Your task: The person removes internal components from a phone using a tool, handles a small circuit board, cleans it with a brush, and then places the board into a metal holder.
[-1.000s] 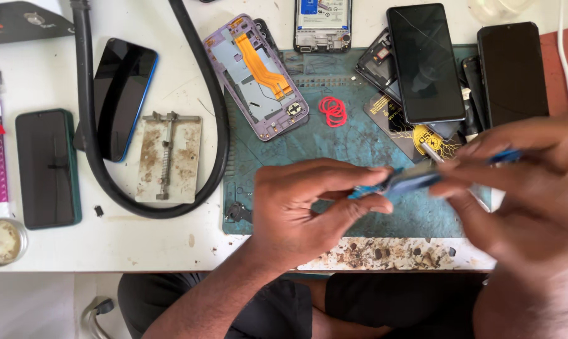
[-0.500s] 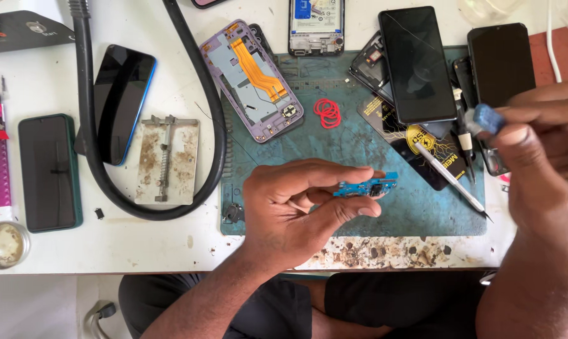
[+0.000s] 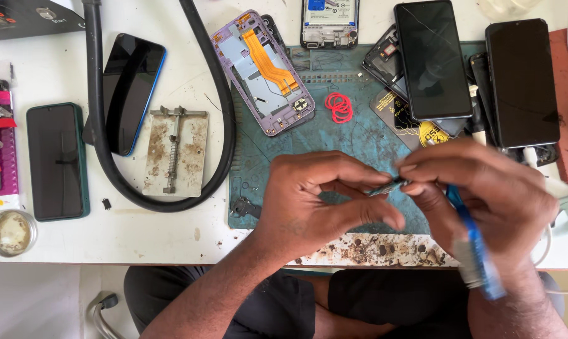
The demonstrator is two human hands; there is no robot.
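Observation:
My left hand (image 3: 318, 201) pinches a small blue circuit board (image 3: 384, 187) edge-on over the teal work mat (image 3: 359, 135). My right hand (image 3: 478, 194) meets it from the right, fingertips touching the board. A blue-handled screwdriver (image 3: 475, 251) lies in that hand, its handle pointing down toward me. An opened purple phone frame (image 3: 263, 69) with an orange flex cable lies on the mat's far left corner. Red rubber bands (image 3: 339, 107) sit beside it.
A thick black hose (image 3: 102, 135) loops around a rusty metal board holder (image 3: 174, 150). Phones lie about: a blue-edged one (image 3: 130, 91), a green one (image 3: 57, 160), two dark ones (image 3: 431, 59) (image 3: 522, 81) at the back right. A small round dish (image 3: 11, 232) sits front left.
My right hand came down from the upper right with the screwdriver and now touches the board in my left hand. The board has turned edge-on.

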